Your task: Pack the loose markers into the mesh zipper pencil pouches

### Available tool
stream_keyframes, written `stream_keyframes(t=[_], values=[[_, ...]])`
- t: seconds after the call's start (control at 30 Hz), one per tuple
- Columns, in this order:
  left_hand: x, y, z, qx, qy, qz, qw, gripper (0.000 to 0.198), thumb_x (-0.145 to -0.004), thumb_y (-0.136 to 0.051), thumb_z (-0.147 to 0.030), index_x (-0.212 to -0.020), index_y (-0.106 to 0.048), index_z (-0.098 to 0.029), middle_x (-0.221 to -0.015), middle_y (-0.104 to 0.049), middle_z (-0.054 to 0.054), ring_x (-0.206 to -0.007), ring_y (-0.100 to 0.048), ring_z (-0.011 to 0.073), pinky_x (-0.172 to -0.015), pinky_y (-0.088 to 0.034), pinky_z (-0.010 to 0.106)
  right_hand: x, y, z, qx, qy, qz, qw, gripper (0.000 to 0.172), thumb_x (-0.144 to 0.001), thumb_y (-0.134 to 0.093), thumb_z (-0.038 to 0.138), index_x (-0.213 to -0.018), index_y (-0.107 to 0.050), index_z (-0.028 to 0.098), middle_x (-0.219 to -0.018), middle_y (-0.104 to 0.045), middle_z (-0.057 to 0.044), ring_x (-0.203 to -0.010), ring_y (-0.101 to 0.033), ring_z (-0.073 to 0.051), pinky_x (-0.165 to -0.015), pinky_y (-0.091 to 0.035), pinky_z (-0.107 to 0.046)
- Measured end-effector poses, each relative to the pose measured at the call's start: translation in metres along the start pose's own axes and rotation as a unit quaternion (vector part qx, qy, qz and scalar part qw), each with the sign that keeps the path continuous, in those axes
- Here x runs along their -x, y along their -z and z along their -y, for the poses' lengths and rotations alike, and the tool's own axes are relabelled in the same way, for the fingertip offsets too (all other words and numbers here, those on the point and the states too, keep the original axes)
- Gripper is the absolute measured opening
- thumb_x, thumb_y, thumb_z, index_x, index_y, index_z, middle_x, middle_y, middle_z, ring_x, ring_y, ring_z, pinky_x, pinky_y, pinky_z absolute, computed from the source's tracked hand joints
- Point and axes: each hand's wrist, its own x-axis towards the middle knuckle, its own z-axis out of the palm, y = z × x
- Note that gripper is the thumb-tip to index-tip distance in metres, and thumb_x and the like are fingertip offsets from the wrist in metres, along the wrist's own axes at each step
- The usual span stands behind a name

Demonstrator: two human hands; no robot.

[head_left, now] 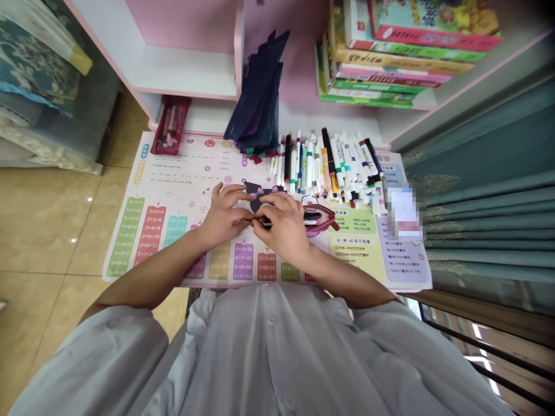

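Head view: your left hand (223,215) and right hand (284,226) both pinch a marker (267,223). It is probably light, stiff and slippery; hold its barrel. Scissors (324,223) lie at 3 o'clock.

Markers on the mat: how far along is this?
Done: a long row of markers lies lined up on the mat. In hand: left hand and right hand pinch one pen beside the red case. Left: that pen is not yet in row or case.
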Motion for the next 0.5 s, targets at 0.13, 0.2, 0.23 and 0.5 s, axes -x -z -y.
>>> stream_keyframes(t=[0.13, 0.2, 0.23, 0.5], values=[[0.0001, -0.0017, -0.0001, 0.001, 0.013, 0.008, 1.000, 0.011, -0.087, -0.068, -0.035, -0.080, -0.076, -0.032, -0.116, -0.070, 0.002, -0.129, -0.051, 0.0279, -0.114, -0.023, 0.057, 0.0026, 0.0033, -0.0039, -0.003, -0.013, -0.002, 1.000, 0.009, -0.082, -0.067, 0.028, -0.075, -0.068, 0.022, -0.116, -0.069, -0.010, -0.121, -0.055, -0.032, -0.095, -0.042, -0.050], [0.0003, -0.0030, 0.0006, 0.007, 0.008, 0.000, 1.000, 0.013, -0.088, -0.068, -0.037, -0.079, -0.076, -0.031, -0.116, -0.069, 0.002, -0.129, -0.051, 0.0277, -0.114, -0.022, 0.056, 0.0039, 0.0038, -0.0051, -0.005, -0.014, 0.006, 1.000, 0.013, -0.082, -0.067, 0.028, -0.071, -0.066, 0.022, -0.117, -0.068, -0.011, -0.123, -0.054, -0.033, -0.097, -0.042, -0.051], [0.0005, -0.0037, 0.0011, 0.010, 0.006, -0.002, 1.000, 0.015, -0.088, -0.067, -0.038, -0.078, -0.075, -0.031, -0.116, -0.069, 0.002, -0.129, -0.050, 0.0277, -0.114, -0.022, 0.056, 0.0045, 0.0037, -0.0055, -0.005, -0.013, 0.011, 1.000, 0.014, -0.083, -0.067, 0.028, -0.070, -0.066, 0.023, -0.118, -0.068, -0.010, -0.124, -0.053, -0.033, -0.098, -0.042, -0.052], [0.0019, -0.0087, 0.0031, 0.033, 0.010, -0.002, 0.999, 0.018, -0.090, -0.062, -0.034, -0.076, -0.070, -0.026, -0.117, -0.067, 0.001, -0.132, -0.046, 0.0266, -0.117, -0.016, 0.056, 0.0019, -0.0014, -0.0067, 0.012, -0.018, 0.053, 0.998, 0.030, -0.086, -0.069, 0.040, -0.064, -0.064, 0.021, -0.124, -0.064, -0.011, -0.137, -0.042, -0.037, -0.105, -0.039, -0.058]])
